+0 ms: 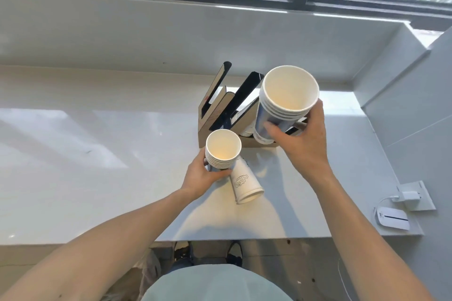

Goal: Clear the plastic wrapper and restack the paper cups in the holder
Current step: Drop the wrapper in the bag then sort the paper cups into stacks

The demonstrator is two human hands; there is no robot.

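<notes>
Toward the left of the frame the pale counter [97, 154] lay bare and sunlit, so the work was gathered at centre. Just left of centre the left hand [203, 178] held a short stack of paper cups [222, 151], fingers curled round its lower part, mouths up. It looked to be kept upright and low so that it would stay nested and ready to be joined to the rest. Touching that stack on its right, a single cup [244, 182] lay on its side on the counter, mouth toward the bottom of the frame, seemingly a stray left for later.

Behind these, at centre, stood the cardboard holder [208, 117] with its slanted slots. The left slot looked empty, and a few white cups [244, 127] showed in the right one. Right of centre, the right hand [303, 144] gripped a taller stack [286, 102] round its side, tilted with its base at the holder's right slot. I judged the tilt was meant to match the slant for sliding in.

At the lower right a white charger [408, 195] and a flat white device [391, 220] sat well apart from the cups. I could not make out the plastic wrapper on the counter.
</notes>
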